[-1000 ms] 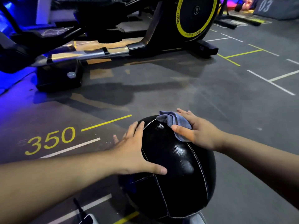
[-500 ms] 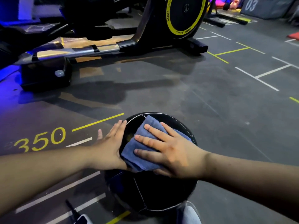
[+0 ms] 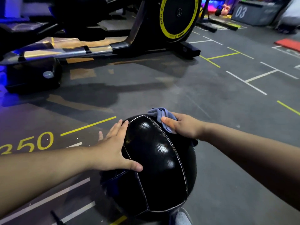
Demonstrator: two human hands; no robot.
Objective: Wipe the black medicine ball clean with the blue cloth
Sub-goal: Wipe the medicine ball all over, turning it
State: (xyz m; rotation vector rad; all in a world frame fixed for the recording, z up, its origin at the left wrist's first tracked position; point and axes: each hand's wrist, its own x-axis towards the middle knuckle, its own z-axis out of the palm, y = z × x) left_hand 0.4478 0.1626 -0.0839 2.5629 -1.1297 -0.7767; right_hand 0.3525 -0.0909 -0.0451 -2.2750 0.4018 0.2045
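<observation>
The glossy black medicine ball [image 3: 155, 166] with pale stitched seams sits low in the middle of the view, on the grey gym floor. My left hand [image 3: 113, 148] lies flat against its left side, fingers straight and thumb spread across the front. My right hand [image 3: 181, 125] is at the ball's upper right, with the bunched blue cloth [image 3: 160, 113] under its fingers and thumb, pressed to the ball's top edge. Most of the cloth is hidden under that hand.
A black exercise machine [image 3: 123, 46] with a yellow-ringed flywheel [image 3: 178, 17] and a steel rail stands just beyond the ball. Yellow and white lines and the number 350 [image 3: 27, 143] mark the floor. A grey box marked 03 [image 3: 256, 12] and a red mat [image 3: 289, 43] lie far right.
My right hand has swept the cloth from the ball's front-top, where it lay spread flat, to the upper right edge, where it is bunched. My left hand's thumb has come round onto the front.
</observation>
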